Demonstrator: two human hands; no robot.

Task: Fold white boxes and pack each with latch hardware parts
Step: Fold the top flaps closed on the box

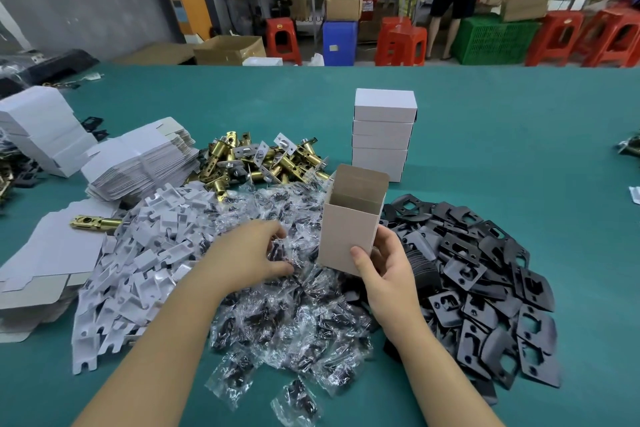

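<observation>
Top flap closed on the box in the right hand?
No. The box held by the right hand stands upright with its top flap raised.

Matt cardboard box, glossy brass latches

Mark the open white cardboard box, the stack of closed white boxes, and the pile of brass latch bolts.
open white cardboard box (pixel 346 236), head view, front wall
stack of closed white boxes (pixel 381 135), head view, front face, mid-stack
pile of brass latch bolts (pixel 273 163), head view, pile's middle
</observation>
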